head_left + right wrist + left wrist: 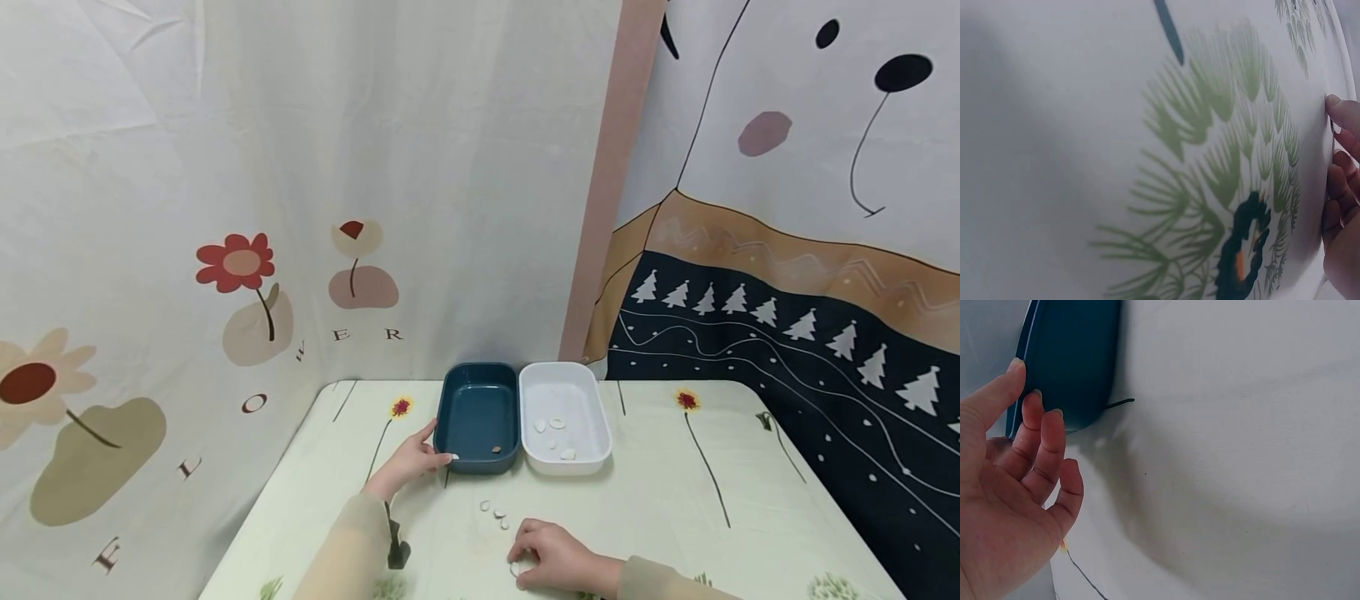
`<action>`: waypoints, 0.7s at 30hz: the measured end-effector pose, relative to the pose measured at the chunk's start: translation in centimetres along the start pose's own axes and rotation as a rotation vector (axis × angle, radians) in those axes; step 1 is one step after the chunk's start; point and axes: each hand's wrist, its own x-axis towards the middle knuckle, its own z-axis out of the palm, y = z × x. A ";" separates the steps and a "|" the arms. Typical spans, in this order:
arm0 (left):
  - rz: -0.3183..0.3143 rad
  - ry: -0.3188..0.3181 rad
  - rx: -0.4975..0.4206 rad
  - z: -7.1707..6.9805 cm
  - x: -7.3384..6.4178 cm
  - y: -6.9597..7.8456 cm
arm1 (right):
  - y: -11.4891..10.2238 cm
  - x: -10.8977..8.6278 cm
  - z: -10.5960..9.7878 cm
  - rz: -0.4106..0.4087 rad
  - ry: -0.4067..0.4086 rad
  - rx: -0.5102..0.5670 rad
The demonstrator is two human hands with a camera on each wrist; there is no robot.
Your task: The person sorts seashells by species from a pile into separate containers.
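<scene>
My left hand [414, 461] grips the near left corner of a dark blue rectangular dish [477, 468], thumb over the rim and fingers along the outer wall. In the left wrist view, those fingers [1052, 440] curl beside the dish wall [1079, 362]. Low over the table, my right hand [558, 557] pinches a small whitish ring-like piece [514, 569] between thumb and fingers. The right wrist view catches this hand [1344, 206] only at its edge, with fingertips at the tablecloth. A small brown piece [496, 449] lies inside the blue dish.
A white dish [592, 400] stands right beside the blue one, with several small white pieces [557, 423] in it. Between the dishes and my right hand, small whitish pieces [499, 514] lie on the flower-printed tablecloth [637, 492]. Printed curtains [480, 167] hang behind the table.
</scene>
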 end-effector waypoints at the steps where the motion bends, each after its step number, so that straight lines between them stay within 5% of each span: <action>1: 0.002 0.000 0.001 0.0 0.0 0.0 | 0.0 0.0 0.0 -0.003 0.001 -0.003; 21: -0.004 -0.003 0.000 -0.1 0.2 -0.1 | -0.1 0.1 0.0 0.025 0.011 -0.018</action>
